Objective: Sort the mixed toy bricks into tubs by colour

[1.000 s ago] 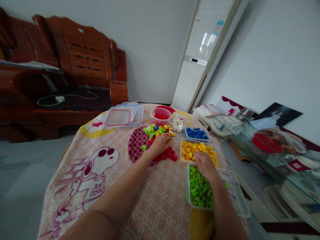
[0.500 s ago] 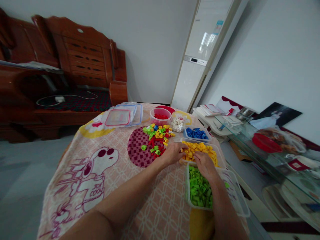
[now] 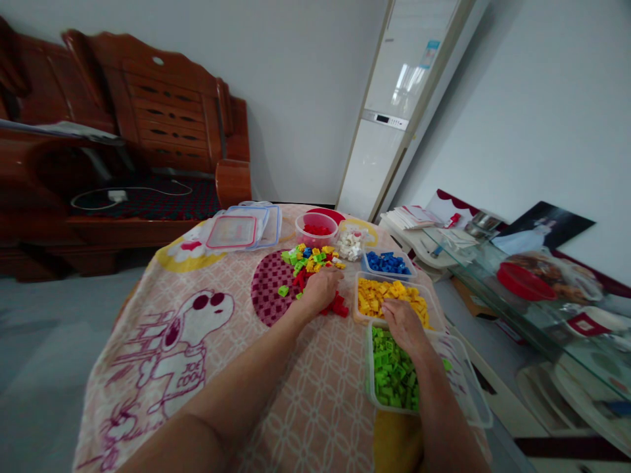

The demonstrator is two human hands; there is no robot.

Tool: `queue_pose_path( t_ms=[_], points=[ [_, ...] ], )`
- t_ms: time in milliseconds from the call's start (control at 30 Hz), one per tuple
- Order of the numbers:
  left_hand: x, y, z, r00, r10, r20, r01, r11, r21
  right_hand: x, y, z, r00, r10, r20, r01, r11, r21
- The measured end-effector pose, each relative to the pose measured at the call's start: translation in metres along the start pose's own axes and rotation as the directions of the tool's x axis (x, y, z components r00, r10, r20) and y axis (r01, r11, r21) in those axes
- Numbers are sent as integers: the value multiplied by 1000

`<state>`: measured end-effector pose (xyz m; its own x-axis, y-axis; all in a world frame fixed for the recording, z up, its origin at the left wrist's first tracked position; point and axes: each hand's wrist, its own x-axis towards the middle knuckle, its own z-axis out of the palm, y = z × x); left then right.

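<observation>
My left hand [image 3: 323, 289] is over the mixed pile of toy building bricks [image 3: 315, 257], fingers bunched and pointing down at its right side. Whatever the fingertips hold, if anything, is hidden. Red bricks [image 3: 339, 306] lie just beside its wrist. Above the plastic box of yellow bricks [image 3: 377, 293] is my right hand [image 3: 405, 323], its fingers pressed together near the bricks; I cannot make out anything in them. Its forearm passes over the box of green bricks [image 3: 392, 371]. A lone green brick [image 3: 282, 290] lies left of the pile.
Blue bricks [image 3: 388, 263] fill a box behind the yellow one. White bricks [image 3: 351, 244] lie near a round tub [image 3: 316, 239] of red bricks. Box lids [image 3: 231, 232] rest at the table's back left. At right stands a glass shelf [image 3: 557, 315] with a red bowl [image 3: 525, 281].
My left hand has moved left, from the edge of the yellow box to the mixed pile, uncovering red bricks beside it. My right hand stays at the yellow box.
</observation>
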<state>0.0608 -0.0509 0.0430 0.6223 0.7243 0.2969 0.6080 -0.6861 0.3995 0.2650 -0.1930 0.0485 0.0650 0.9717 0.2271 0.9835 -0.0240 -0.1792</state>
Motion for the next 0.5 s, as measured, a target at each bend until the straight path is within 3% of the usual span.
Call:
queue_pose_path(
  t_ms=[167, 500],
  points=[
    [2, -17, 3, 994, 14, 108, -33, 985, 170, -2, 2, 5, 999, 18, -48, -18, 1000, 4],
    [1, -29, -9, 993, -54, 106, 34, 982, 188, 0, 0, 2, 999, 13, -40, -13, 1000, -2]
  ],
)
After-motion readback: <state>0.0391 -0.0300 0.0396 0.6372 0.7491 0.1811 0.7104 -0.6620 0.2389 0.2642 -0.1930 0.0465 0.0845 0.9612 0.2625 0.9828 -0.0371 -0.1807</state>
